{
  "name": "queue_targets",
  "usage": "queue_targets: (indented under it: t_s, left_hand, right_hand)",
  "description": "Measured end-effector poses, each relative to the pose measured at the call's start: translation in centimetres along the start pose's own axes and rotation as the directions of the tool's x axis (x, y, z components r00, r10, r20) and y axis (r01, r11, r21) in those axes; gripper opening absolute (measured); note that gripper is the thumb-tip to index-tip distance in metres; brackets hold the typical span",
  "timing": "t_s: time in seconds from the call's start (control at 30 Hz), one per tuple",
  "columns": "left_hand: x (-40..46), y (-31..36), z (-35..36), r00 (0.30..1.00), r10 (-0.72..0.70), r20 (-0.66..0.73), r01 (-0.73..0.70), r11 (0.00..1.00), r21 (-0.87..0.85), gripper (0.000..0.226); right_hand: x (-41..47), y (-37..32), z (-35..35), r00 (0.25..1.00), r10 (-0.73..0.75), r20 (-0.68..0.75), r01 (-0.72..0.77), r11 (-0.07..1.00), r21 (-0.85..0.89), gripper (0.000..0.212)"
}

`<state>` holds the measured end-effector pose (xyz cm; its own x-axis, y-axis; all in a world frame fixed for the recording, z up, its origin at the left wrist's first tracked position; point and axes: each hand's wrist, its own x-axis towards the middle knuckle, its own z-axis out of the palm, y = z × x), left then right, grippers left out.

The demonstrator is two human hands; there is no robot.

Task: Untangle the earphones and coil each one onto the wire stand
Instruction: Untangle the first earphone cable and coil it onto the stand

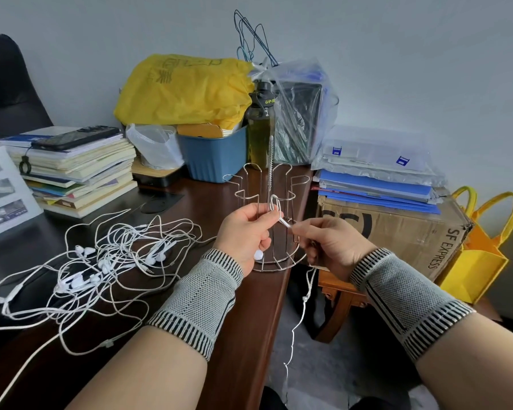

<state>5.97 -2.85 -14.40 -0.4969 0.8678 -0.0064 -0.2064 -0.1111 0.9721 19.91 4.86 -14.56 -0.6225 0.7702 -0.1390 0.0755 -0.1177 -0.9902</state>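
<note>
A silver wire stand (pixel 265 184) rises near the desk's right edge. My left hand (pixel 243 232) pinches a small loop of white earphone cable (pixel 275 206) in front of the stand, and an earbud shows under its palm. My right hand (pixel 329 241) pinches the same cable just right of the loop; the rest of that cable (pixel 301 315) hangs off the desk edge toward the floor. A tangled heap of white earphones (pixel 101 261) lies on the dark desk to the left.
Behind the stand are a blue bin (pixel 214 155) under a yellow bag, an olive water bottle (pixel 259 125) and a plastic-wrapped black box. A book stack with a phone (pixel 74 137) sits at the left. A cardboard box (pixel 397 232) with folders stands right of the desk.
</note>
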Motion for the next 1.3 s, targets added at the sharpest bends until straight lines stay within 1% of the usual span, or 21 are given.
queue_targets:
  t_s: [0.07, 0.13, 0.2, 0.23, 0.27, 0.33, 0.4, 0.5, 0.57, 0.63, 0.67, 0.77, 0.97, 1.03, 1.1, 1.13, 1.2, 1.3]
  left_hand:
    - [0.1, 0.0, -0.1, 1.0, -0.004, 0.004, 0.004, 1.0, -0.009, 0.003]
    - [0.1, 0.0, 0.0, 1.0, -0.005, 0.01, 0.005, 1.0, -0.012, 0.003]
    - [0.1, -0.1, 0.0, 1.0, 0.006, 0.009, -0.005, 1.0, -0.005, 0.003]
    - [0.2, -0.2, 0.0, 1.0, 0.012, 0.006, -0.012, 1.0, 0.003, 0.003]
    - [0.2, -0.2, 0.1, 1.0, 0.02, 0.001, -0.02, 1.0, 0.01, 0.003]
    - [0.2, -0.4, 0.1, 0.999, 0.035, -0.011, -0.035, 0.999, 0.023, 0.003]
    - [0.3, -0.6, 0.1, 0.998, 0.049, -0.027, -0.048, 0.998, 0.046, 0.004]
    - [0.3, -0.7, 0.2, 0.998, 0.056, -0.037, -0.054, 0.997, 0.052, 0.005]
    - [0.4, -0.6, 0.3, 0.998, 0.056, -0.038, -0.055, 0.997, 0.051, 0.005]
    - [0.5, -0.6, 0.3, 0.997, 0.06, -0.038, -0.057, 0.996, 0.063, 0.005]
    - [0.5, -0.6, 0.3, 0.998, 0.059, -0.036, -0.057, 0.996, 0.068, 0.006]
    - [0.6, -0.5, 0.3, 0.998, 0.06, -0.026, -0.058, 0.996, 0.063, 0.008]
    - [0.5, -0.4, 0.4, 0.995, 0.097, -0.033, -0.094, 0.991, 0.092, 0.009]
    - [0.5, -0.3, 0.3, 0.995, 0.095, -0.034, -0.092, 0.991, 0.094, 0.009]
    - [0.4, -0.3, 0.4, 0.995, 0.09, -0.034, -0.087, 0.993, 0.081, 0.009]
    - [0.4, -0.2, 0.4, 0.995, 0.09, -0.036, -0.088, 0.993, 0.074, 0.011]
    - [0.3, -0.1, 0.5, 0.996, 0.085, -0.041, -0.083, 0.995, 0.054, 0.014]
    - [0.1, 0.1, 0.6, 0.997, 0.055, -0.047, -0.054, 0.998, 0.031, 0.015]
  right_hand:
    - [-0.3, -0.1, -1.5, 0.999, 0.03, -0.011, -0.03, 0.999, -0.045, 0.008]
    - [-0.7, -0.6, -3.0, 0.996, 0.066, -0.054, -0.071, 0.994, -0.086, 0.009]
    - [-0.9, -1.2, -4.0, 0.989, 0.072, -0.127, -0.09, 0.985, -0.15, 0.024]
    - [-0.9, -1.8, -4.2, 0.985, 0.054, -0.165, -0.087, 0.976, -0.197, 0.03]
    - [-0.9, -2.4, -4.1, 0.98, 0.022, -0.197, -0.072, 0.966, -0.25, 0.031]
    - [-0.7, -4.0, -3.2, 0.971, -0.071, -0.23, -0.016, 0.935, -0.355, 0.026]
    - [-0.5, -5.7, -1.9, 0.956, -0.169, -0.241, 0.046, 0.894, -0.445, 0.03]
    - [0.1, -7.9, -0.1, 0.946, -0.236, -0.222, 0.079, 0.832, -0.549, 0.034]
    - [0.5, -8.8, 0.8, 0.943, -0.257, -0.21, 0.065, 0.764, -0.641, 0.032]
    - [0.8, -9.4, 1.6, 0.931, -0.303, -0.202, 0.055, 0.665, -0.745, 0.033]
    - [1.1, -9.6, 2.0, 0.923, -0.328, -0.202, 0.056, 0.633, -0.772, 0.034]
    - [1.6, -10.2, 2.9, 0.908, -0.363, -0.209, 0.059, 0.605, -0.794, 0.034]
    - [1.5, -10.1, 4.0, 0.907, -0.373, -0.194, 0.129, 0.685, -0.717, 0.033]
    - [0.9, -9.5, 4.2, 0.907, -0.381, -0.181, 0.146, 0.686, -0.712, 0.029]
    - [0.1, -8.9, 4.4, 0.897, -0.415, -0.148, 0.188, 0.664, -0.724, 0.024]
    - [-0.5, -8.5, 4.5, 0.884, -0.451, -0.12, 0.221, 0.631, -0.744, 0.022]
    - [-1.3, -7.6, 4.9, 0.834, -0.549, -0.051, 0.286, 0.51, -0.811, 0.021]
    - [-2.1, -6.0, 5.3, 0.735, -0.678, 0.001, 0.303, 0.327, -0.895, 0.023]
